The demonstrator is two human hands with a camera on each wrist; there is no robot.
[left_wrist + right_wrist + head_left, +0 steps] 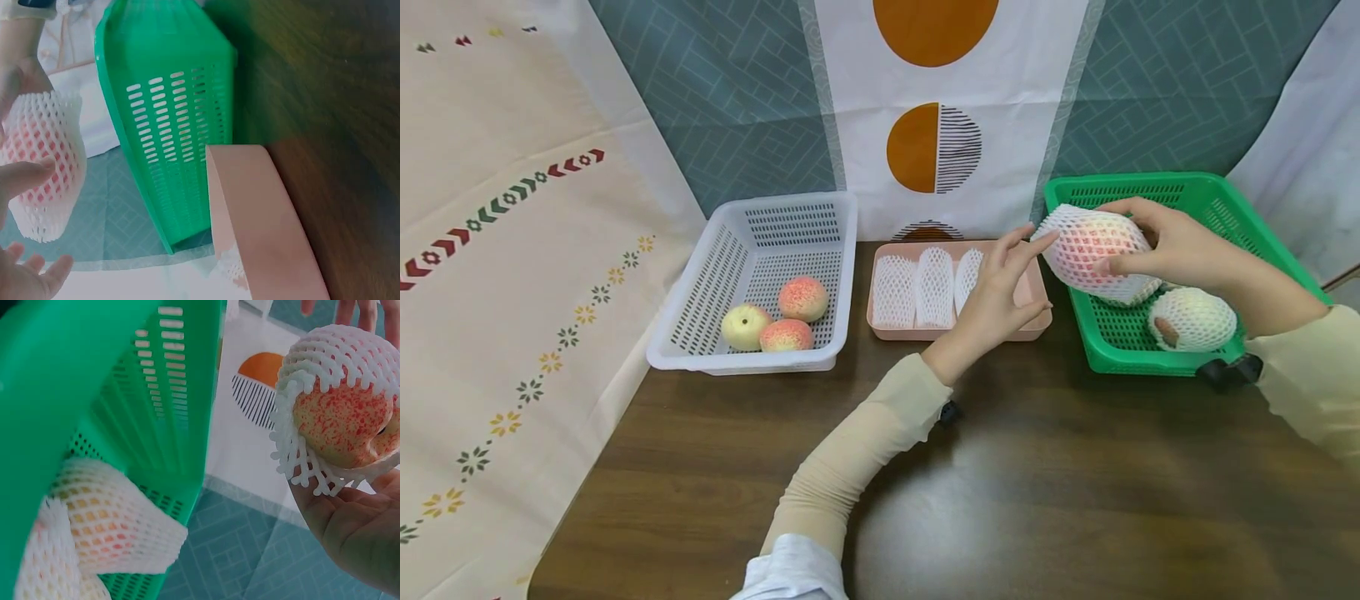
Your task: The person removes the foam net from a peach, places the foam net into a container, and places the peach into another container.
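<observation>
My right hand (pixel 1183 250) grips a peach in a white foam net (pixel 1086 254) above the green basket (pixel 1097 358). In the right wrist view, red-speckled peach skin (pixel 344 419) shows through the net's open end. My left hand (pixel 988 300) reaches to the net's left end over the pink tray (pixel 917 335). One of its fingers (pixel 28 180) lies against the net in the left wrist view, with the other fingers spread apart from it. White foam nets (pixel 935 287) lie side by side in the tray.
Netted peaches sit in the green basket, one netted peach (pixel 1193 319) near its front. At the left stands a white basket (pixel 692 364) with bare peaches (pixel 803 298) in it. Everything stands on a dark wooden table (pixel 1000 483) before a patterned cloth (pixel 760 100).
</observation>
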